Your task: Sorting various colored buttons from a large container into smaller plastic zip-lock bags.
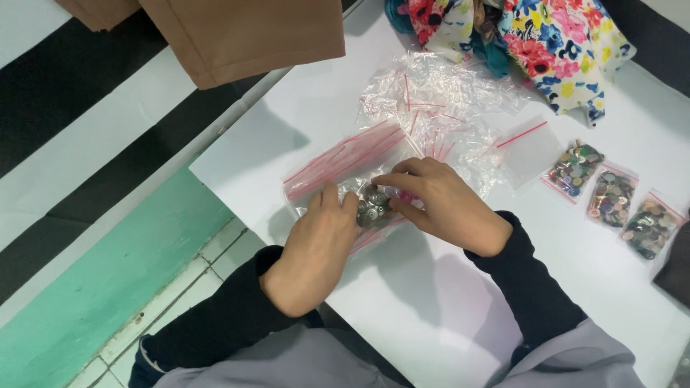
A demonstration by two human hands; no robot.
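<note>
While both hands meet over a small clear zip bag [345, 188] with a red seal line, the left hand [320, 241] lies palm down with its fingers curled loosely on the plastic, pinning the bag to the white table [402, 302] rather than clenching it. The right hand [442, 201] arches over from the other side, thumb and fingers pinched at a cluster of silvery metal buttons [374, 205] lying at the bag; whether they sit inside the plastic or on top of it I cannot tell. Both wrists come out of dark sleeves, the left forearm angling up from the table's near-left edge, the right one crossing in from the lower right. Just behind the hands a heap of empty clear bags [438, 108] with red strips lies crumpled, touching the held bag's far side. Beyond that, a flowered cloth [568, 43] hangs over the far edge. To the right, well apart from the hands, 3 filled bags of mixed buttons [614, 197] lie in a row, and 1 flat empty bag [528, 147] sits between them and the heap. The bare tabletop near the person and to the right of the forearms is open. The table's left edge runs diagonally close by the left hand, with a tan garment [244, 36] above it.
</note>
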